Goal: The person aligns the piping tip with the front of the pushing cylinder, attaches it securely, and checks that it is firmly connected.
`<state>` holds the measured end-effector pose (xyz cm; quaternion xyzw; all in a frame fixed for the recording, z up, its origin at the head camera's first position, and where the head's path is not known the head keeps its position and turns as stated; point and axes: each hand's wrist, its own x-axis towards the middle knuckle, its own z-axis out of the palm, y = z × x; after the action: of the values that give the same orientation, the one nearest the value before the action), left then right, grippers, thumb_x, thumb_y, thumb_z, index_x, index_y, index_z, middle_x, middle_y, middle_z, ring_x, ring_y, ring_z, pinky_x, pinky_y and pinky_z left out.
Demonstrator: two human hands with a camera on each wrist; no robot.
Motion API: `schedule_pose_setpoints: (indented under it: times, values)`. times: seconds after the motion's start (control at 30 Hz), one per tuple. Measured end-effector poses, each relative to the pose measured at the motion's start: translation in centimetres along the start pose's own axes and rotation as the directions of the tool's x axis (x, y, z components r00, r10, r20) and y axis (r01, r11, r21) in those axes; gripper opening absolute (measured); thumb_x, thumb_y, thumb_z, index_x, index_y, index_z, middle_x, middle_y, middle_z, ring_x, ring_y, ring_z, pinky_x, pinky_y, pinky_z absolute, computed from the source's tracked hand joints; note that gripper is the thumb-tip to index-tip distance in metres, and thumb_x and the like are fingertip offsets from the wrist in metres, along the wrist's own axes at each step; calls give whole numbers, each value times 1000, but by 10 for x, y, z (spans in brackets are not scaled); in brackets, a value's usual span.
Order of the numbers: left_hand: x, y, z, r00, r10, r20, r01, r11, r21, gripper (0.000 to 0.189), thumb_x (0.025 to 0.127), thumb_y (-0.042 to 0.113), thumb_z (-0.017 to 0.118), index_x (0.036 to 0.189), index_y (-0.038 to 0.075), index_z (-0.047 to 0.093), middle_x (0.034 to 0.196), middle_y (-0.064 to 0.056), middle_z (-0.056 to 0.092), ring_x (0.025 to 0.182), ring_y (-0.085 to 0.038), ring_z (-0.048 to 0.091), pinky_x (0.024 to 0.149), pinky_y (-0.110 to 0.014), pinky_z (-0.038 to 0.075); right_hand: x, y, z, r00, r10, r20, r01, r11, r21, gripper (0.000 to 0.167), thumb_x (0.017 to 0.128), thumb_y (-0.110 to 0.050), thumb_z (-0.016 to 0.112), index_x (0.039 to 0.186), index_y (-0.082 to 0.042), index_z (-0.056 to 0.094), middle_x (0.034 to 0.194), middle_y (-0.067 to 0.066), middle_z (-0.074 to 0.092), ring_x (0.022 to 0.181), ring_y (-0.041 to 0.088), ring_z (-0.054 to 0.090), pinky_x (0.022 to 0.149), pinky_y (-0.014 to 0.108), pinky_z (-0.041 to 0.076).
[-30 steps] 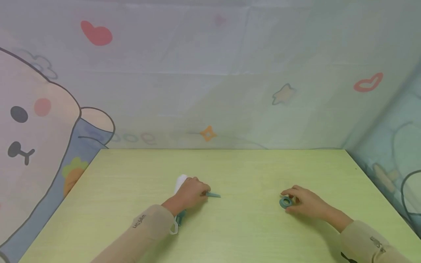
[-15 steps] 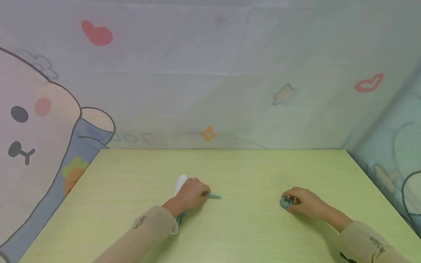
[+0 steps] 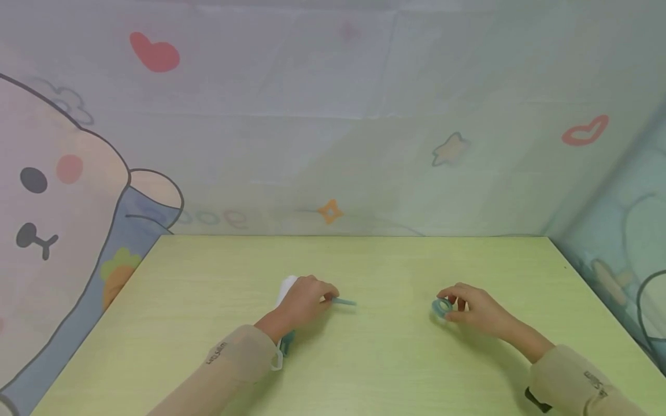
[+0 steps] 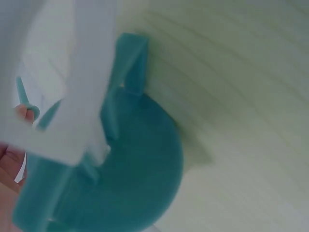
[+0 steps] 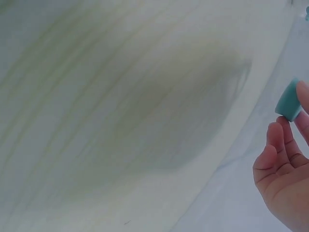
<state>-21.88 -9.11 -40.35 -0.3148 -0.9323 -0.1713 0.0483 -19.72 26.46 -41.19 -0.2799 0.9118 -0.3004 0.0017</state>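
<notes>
I see two pinches from afar.
My right hand (image 3: 481, 312) pinches a round, teal, plastic-looking ring (image 3: 437, 311) over the pale green table (image 3: 385, 358); a loose pinch could drop it. My left hand (image 3: 302, 301) pinches a thin teal stick (image 3: 344, 301).

Yellow-green table (image 3: 374, 364); behind it, printed backdrop (image 3: 291, 75): cartoon bear (image 3: 73, 214) far left, red heart (image 3: 156, 54), orange star (image 3: 324, 211).
</notes>
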Motion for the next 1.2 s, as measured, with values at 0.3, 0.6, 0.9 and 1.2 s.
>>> schedule_pose_setpoints:
  times: [0.3, 0.6, 0.9, 1.2]
  values:
    - [-1, 12, -8, 999, 15, -30, -17, 998, -68, 14, 78, 11, 64, 92, 12, 69, 83, 1, 69, 77, -15, 59, 72, -29, 45, 13, -17, 8, 1000, -25, -12, 26, 992, 126, 31, 78, -13, 65, 106, -1, 56, 87, 5, 55, 68, 0, 44, 52, 19, 40]
    - [-2, 21, -8, 1000, 10, -28, -14, 992, -125, 16, 79, 13, 64, 94, 12, 68, 85, 2, 69, 80, -14, 59, 75, -29, 44, 28, -33, 21, 997, -55, -50, 64, 980, 188, 29, 78, -13, 66, 104, -6, 58, 88, 3, 58, 69, 1, 46, 54, 20, 41]
    - [-4, 31, -8, 999, 21, -24, -25, 979, -204, 17, 80, 14, 63, 96, 12, 67, 87, 2, 68, 82, -14, 58, 76, -27, 43, 36, -53, 33, 995, -84, -47, 94, 962, 257, 28, 77, -14, 67, 103, -7, 57, 86, 4, 59, 66, 2, 47, 52, 20, 39]
    - [-7, 40, -9, 999, 24, -32, -30, 973, -231, 16, 79, 15, 64, 95, 13, 68, 85, 2, 69, 81, -16, 58, 75, -25, 43, 41, -65, 45, 989, -132, -68, 147, 933, 328, 25, 77, -12, 67, 100, -8, 58, 82, 4, 61, 63, 4, 46, 49, 20, 36]
